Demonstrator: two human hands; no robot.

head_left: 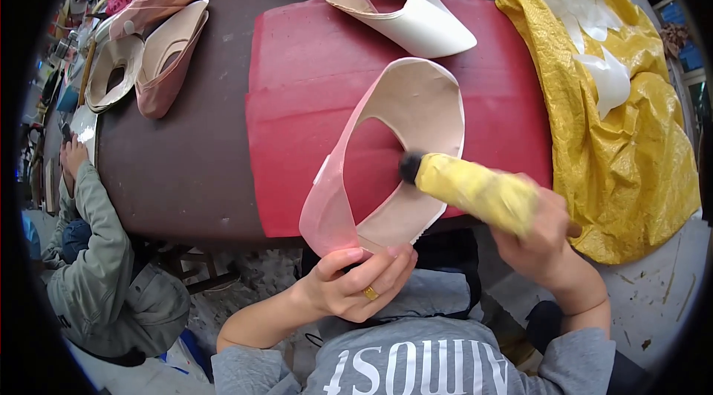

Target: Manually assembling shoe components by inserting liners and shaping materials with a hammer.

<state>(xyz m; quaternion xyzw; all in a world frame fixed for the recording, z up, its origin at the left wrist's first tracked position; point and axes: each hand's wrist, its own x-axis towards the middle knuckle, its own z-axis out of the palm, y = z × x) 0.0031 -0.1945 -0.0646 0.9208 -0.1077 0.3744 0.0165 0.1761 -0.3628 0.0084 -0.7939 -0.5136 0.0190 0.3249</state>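
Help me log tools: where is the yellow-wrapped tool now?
In the head view, the yellow-wrapped tool is right of centre, in the right hand, its black end near the pink shoe upper's inner edge.

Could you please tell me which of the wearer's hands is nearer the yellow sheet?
Right: the right hand is just left of the yellow sheet; the left hand is farther left, holding the pink piece.

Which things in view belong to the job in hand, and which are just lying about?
In the job:
pink shoe upper, in the left hand
yellow-wrapped tool, in the right hand
probably the red mat

Apparently lying about:
white uppers
yellow sack
white pieces on it
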